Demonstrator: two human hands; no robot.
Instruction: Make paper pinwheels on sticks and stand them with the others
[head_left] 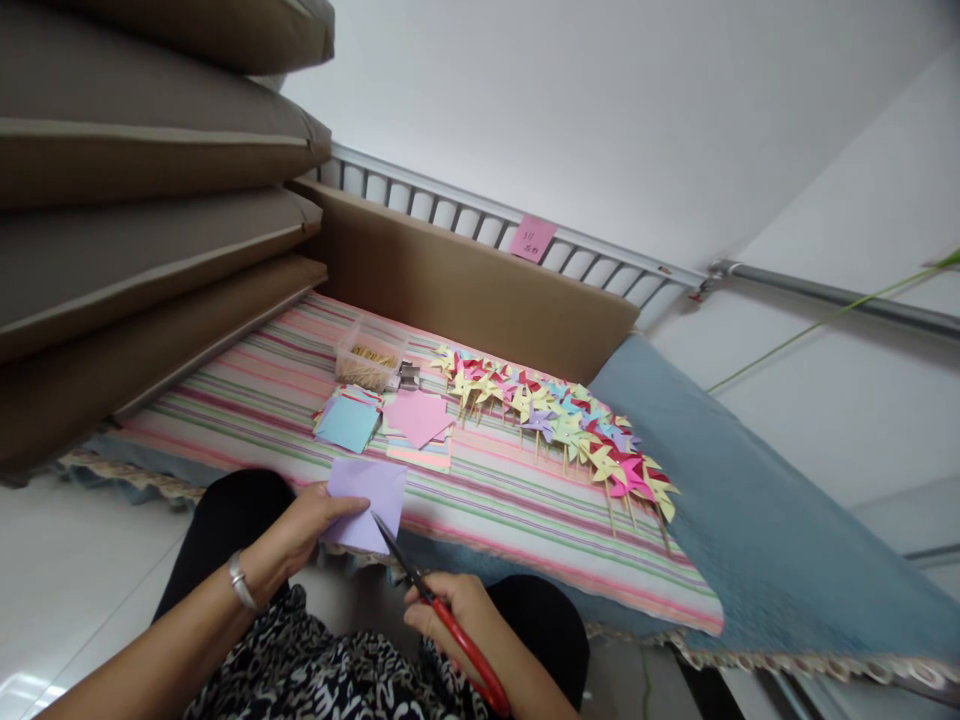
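Note:
A square of purple paper [379, 483] is pinched at its left side by my left hand [311, 520], thumb lying on top. My right hand [457, 610] grips a pair of scissors with red handles [471, 645] and dark blades. The blade tips reach onto the lower middle of the purple paper; whether they are cutting into it I cannot tell. Just beyond lie a stack of paper squares with light blue on top [349, 422] and another stack topped by pink sheets [420, 417].
A clear plastic box [370, 355] of small sticks stands behind the stacks. Several paper pinwheels on sticks [555, 425] lie in rows to the right on the striped cloth [255, 400]. Large brown cushions [150, 240] are piled at left; a brown board [465, 290] stands behind.

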